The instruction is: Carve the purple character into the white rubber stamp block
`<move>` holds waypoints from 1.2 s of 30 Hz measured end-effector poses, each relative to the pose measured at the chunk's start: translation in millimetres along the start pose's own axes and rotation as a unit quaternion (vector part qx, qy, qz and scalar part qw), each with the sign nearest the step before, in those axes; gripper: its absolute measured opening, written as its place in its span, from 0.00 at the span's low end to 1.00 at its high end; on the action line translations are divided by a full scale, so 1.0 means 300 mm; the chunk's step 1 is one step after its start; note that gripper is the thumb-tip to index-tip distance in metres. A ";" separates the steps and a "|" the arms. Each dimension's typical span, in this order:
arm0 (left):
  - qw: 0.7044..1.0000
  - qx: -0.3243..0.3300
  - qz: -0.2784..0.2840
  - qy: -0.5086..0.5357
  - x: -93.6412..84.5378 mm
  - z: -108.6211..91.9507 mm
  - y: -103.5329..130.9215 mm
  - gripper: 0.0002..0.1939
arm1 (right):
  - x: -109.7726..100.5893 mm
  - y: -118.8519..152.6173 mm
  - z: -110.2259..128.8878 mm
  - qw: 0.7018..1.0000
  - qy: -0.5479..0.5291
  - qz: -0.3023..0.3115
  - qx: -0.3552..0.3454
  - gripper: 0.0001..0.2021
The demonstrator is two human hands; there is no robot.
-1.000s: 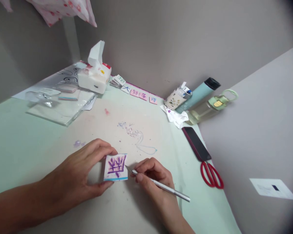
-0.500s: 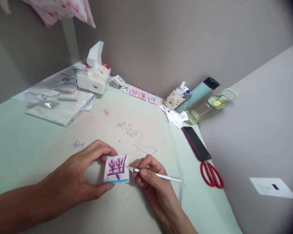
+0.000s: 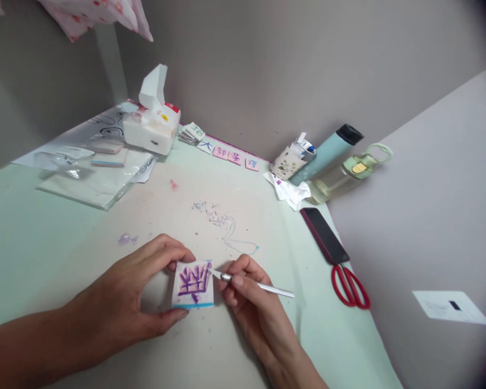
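Nearest were the two hands, over the stained middle of the table (image 3: pixel 16 227). The left hand (image 3: pixel 132 286) gripped a small square block (image 3: pixel 197 299) at its left side, thumb at the near corner and fingers at the far one, so that its face, marked in purple, lay turned upward. The right hand (image 3: pixel 256 305) grasped a slim knife (image 3: pixel 277 291) like a pen, the other fingers curled beneath.

The block sat between the hands: right of the left hand, which touched it, and just left of the right hand, which stood apart from it. Its face was about square, with no clear long axis, and a blue stripe ran along the near edge. The knife lay mostly crosswise, its tail to the right and slightly nearer, its tip leftward at the block's far right corner. Whether the blade touched the surface was too small to tell.

Toward the table's right edge lay red-handled scissors (image 3: pixel 345 277), with a phone (image 3: pixel 325 235) just beyond. Past the block were scattered crumbs (image 3: pixel 216 217). Farther off, a crumpled tissue (image 3: pixel 292 195) lay near the far right corner, and small lettered squares (image 3: pixel 235 157) lined the far edge, with a tissue pack (image 3: pixel 149 135) at their left.
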State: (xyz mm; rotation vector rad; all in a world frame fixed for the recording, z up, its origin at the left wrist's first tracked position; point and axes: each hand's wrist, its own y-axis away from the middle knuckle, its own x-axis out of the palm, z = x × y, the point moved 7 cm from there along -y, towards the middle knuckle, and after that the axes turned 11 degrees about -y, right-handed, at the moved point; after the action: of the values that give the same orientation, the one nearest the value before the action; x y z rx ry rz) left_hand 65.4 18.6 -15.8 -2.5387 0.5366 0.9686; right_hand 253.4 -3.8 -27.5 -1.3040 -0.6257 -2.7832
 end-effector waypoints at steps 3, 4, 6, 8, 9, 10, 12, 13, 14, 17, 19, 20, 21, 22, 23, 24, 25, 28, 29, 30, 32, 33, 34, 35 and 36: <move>1.000 0.004 0.001 -0.011 -0.001 -0.003 0.002 0.24 | -0.007 -0.002 0.000 1.000 -0.011 -0.008 -0.006 0.10; 1.000 0.004 0.001 -0.015 -0.001 -0.004 0.003 0.24 | -0.008 -0.003 -0.001 1.000 -0.009 -0.009 -0.008 0.10; 1.000 0.003 -0.001 -0.028 -0.001 -0.006 0.005 0.25 | -0.010 -0.003 0.000 1.000 0.002 -0.008 -0.020 0.10; 0.999 0.006 -0.005 -0.048 -0.001 -0.009 0.007 0.24 | -0.013 0.001 0.009 0.998 0.041 -0.006 -0.051 0.10; 0.998 0.009 -0.009 -0.059 -0.001 -0.011 0.007 0.24 | -0.012 0.006 0.018 0.994 0.081 -0.004 -0.076 0.11; 0.997 0.013 -0.013 -0.069 -0.001 -0.014 0.008 0.24 | -0.008 0.014 0.030 0.985 0.134 0.000 -0.109 0.11; 0.996 0.022 -0.020 -0.085 0.002 -0.018 0.010 0.24 | 0.011 0.037 0.055 0.951 0.251 0.014 -0.183 0.10; 0.995 0.025 -0.024 -0.090 0.004 -0.020 0.012 0.24 | 0.025 0.051 0.065 0.928 0.302 0.024 -0.218 0.08; 0.995 0.026 -0.027 -0.095 0.006 -0.021 0.014 0.24 | 0.040 0.065 0.072 0.903 0.348 0.035 -0.250 0.06; 0.994 0.024 -0.035 -0.100 0.016 -0.022 0.021 0.24 | 0.079 0.101 0.073 0.817 0.471 0.064 -0.327 0.06; 0.995 0.019 -0.032 -0.092 0.023 -0.022 0.023 0.24 | 0.097 0.119 0.063 0.742 0.553 0.075 -0.372 0.08; 0.996 0.017 -0.028 -0.084 0.026 -0.022 0.024 0.24 | 0.101 0.125 0.057 0.706 0.586 0.074 -0.391 0.08; 0.997 0.014 -0.022 -0.075 0.028 -0.022 0.024 0.25 | 0.103 0.129 0.051 0.674 0.614 0.069 -0.405 0.08; 0.998 0.011 -0.018 -0.066 0.029 -0.021 0.024 0.25 | 0.102 0.132 0.047 0.648 0.636 0.062 -0.415 0.07; 0.998 0.007 -0.014 -0.058 0.029 -0.021 0.024 0.26 | 0.100 0.132 0.044 0.630 0.652 0.056 -0.418 0.07; 0.999 0.003 -0.012 -0.052 0.028 -0.021 0.024 0.26 | 0.098 0.132 0.043 0.617 0.662 0.052 -0.421 0.07; 0.999 0.000 -0.010 -0.049 0.028 -0.021 0.024 0.25 | 0.097 0.133 0.044 0.608 0.668 0.049 -0.427 0.07; 0.999 -0.005 -0.008 -0.050 0.030 -0.023 0.026 0.25 | 0.099 0.142 0.070 0.596 0.656 0.036 -0.461 0.10; 0.999 -0.007 -0.007 -0.052 0.032 -0.024 0.027 0.26 | 0.097 0.143 0.086 0.606 0.641 0.027 -0.470 0.11; 0.998 -0.007 -0.007 -0.055 0.034 -0.025 0.028 0.26 | 0.093 0.139 0.101 0.628 0.621 0.017 -0.469 0.11; 0.998 -0.003 -0.012 -0.064 0.034 -0.029 0.029 0.26 | 0.075 0.112 0.120 0.706 0.574 -0.003 -0.415 0.09; 0.997 0.004 -0.017 -0.070 0.033 -0.033 0.030 0.26 | 0.065 0.092 0.118 0.750 0.551 -0.011 -0.367 0.08; 0.997 0.014 -0.021 -0.076 0.032 -0.039 0.030 0.25 | 0.054 0.072 0.107 0.792 0.525 -0.015 -0.311 0.05; 0.996 0.027 -0.024 -0.083 0.031 -0.046 0.031 0.25 | 0.049 0.059 0.094 0.825 0.498 -0.016 -0.267 0.03; 0.995 0.041 -0.026 -0.090 0.031 -0.054 0.033 0.25 | 0.047 0.050 0.079 0.849 0.477 -0.014 -0.229 0.06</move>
State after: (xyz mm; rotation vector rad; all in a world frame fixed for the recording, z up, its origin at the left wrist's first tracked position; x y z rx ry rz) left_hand 76.0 0.6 -13.0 -2.3518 0.4467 1.1201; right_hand 264.1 -6.9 1.8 0.2289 0.0940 -3.1525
